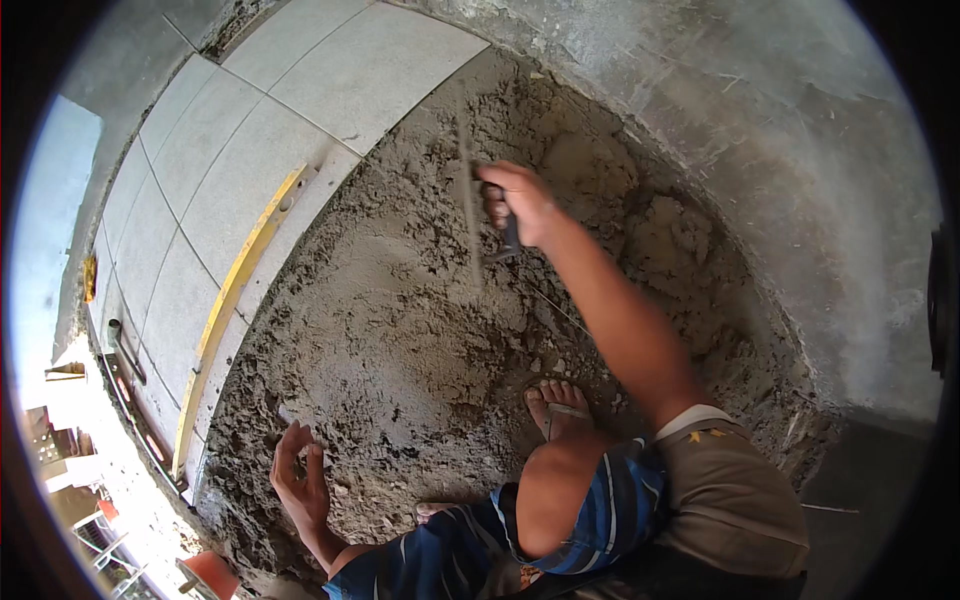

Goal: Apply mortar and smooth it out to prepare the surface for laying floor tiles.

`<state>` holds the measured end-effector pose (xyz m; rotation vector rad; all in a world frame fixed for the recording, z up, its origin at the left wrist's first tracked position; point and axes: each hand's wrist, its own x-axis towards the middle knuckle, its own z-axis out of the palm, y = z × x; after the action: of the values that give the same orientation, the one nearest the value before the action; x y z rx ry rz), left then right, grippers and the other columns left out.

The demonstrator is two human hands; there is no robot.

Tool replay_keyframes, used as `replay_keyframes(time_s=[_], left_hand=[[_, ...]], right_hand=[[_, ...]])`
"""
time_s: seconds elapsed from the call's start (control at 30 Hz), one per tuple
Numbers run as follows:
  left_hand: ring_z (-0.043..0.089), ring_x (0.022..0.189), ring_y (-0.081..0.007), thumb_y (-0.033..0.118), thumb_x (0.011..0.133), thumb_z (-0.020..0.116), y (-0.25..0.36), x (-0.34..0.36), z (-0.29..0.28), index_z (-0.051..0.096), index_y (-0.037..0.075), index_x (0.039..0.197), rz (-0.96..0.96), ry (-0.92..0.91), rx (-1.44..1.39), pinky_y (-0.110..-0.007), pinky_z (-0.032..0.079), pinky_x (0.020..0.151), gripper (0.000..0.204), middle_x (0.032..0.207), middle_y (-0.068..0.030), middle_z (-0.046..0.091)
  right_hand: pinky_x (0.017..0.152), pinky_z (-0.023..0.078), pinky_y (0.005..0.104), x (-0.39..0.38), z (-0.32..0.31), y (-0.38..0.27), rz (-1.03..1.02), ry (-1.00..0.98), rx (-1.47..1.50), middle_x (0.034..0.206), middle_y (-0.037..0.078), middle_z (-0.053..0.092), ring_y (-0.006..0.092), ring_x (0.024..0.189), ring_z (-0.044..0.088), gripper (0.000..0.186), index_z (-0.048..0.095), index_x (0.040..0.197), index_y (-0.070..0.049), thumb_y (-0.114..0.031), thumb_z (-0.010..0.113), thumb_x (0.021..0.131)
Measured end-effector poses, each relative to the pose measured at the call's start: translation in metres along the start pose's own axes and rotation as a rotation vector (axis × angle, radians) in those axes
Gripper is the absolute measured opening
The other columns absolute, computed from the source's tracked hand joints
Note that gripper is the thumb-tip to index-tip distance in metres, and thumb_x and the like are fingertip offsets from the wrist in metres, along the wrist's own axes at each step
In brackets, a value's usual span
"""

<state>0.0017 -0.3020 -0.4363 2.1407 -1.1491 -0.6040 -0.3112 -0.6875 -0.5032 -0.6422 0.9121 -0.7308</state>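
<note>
1. Black handle (512, 238) sits inside the fingers of the right hand (522, 203), which are wrapped firmly around it. This hand is a little above the middle of the view, near twelve o'clock.
2. The handle belongs to a long, thin trowel (470, 215), seen almost on its edge and blurred. Its blade runs from twelve toward six o'clock, just to the nine o'clock side of the fist. Whether it touches the ground, I cannot tell.
3. At between seven and eight o'clock, the left hand (302, 482) is half open, with curved fingers and the thumb apart from them; it appears to hold nothing.
4. Under both hands spreads grey, wet-looking mortar (350, 335), smoother in some patches and crumbly in others.
5. A foot (560, 405) in a sandal stands on it at five o'clock, near the blue striped shorts (440, 550).
6. At nine o'clock, a yellow spirit level (237, 280) lies along the edge of pale floor tiles (335, 75), which extend up to eleven o'clock.
7. Farther out, a dark tube (125, 352) is between eight and nine o'clock, and bare grey concrete (780, 150) fills the side at two o'clock.
</note>
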Motion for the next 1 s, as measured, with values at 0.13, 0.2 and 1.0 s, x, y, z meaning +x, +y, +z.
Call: replay_keyframes(time_s=[0.13, 0.2, 1.0], left_hand=[[0.07, 0.106, -0.024, 0.013, 0.097, 0.067, 0.033, 0.02, 0.007, 0.063, -0.001, 0.135, 0.097, -0.063, 0.059, -0.038, 0.053, 0.094, 0.04, 0.115, -0.017, 0.074], [0.072, 0.103, -0.026, 0.01, 0.096, 0.067, 0.034, 0.022, -0.001, 0.063, -0.003, 0.132, 0.139, -0.075, 0.121, -0.039, 0.056, 0.089, 0.039, 0.114, -0.0181, 0.074], [0.066, 0.118, -0.032, 0.02, 0.092, 0.073, 0.179, 0.026, -0.04, 0.053, -0.001, 0.146, 0.283, -0.463, 0.135, -0.042, 0.05, 0.101, 0.061, 0.134, -0.0193, 0.066]], right_hand=[[0.045, 0.035, 0.0297, 0.068, 0.039, 0.039, 0.022, 0.097, 0.008, 0.066, -0.003, 0.047, 0.011, 0.052, 0.044, 0.021, 0.056, 0.087, -0.012, -0.023, 0.071, 0.096], [0.044, 0.036, 0.0306, 0.066, 0.013, 0.043, -0.003, 0.216, -0.136, 0.067, -0.003, 0.046, 0.012, 0.052, 0.044, 0.025, 0.056, 0.089, -0.011, -0.027, 0.073, 0.096], [0.046, 0.038, 0.0368, 0.051, -0.1, -0.043, -0.144, 0.357, 0.111, 0.068, 0.002, 0.047, 0.017, 0.051, 0.047, 0.029, 0.052, 0.088, -0.009, -0.028, 0.073, 0.096]])
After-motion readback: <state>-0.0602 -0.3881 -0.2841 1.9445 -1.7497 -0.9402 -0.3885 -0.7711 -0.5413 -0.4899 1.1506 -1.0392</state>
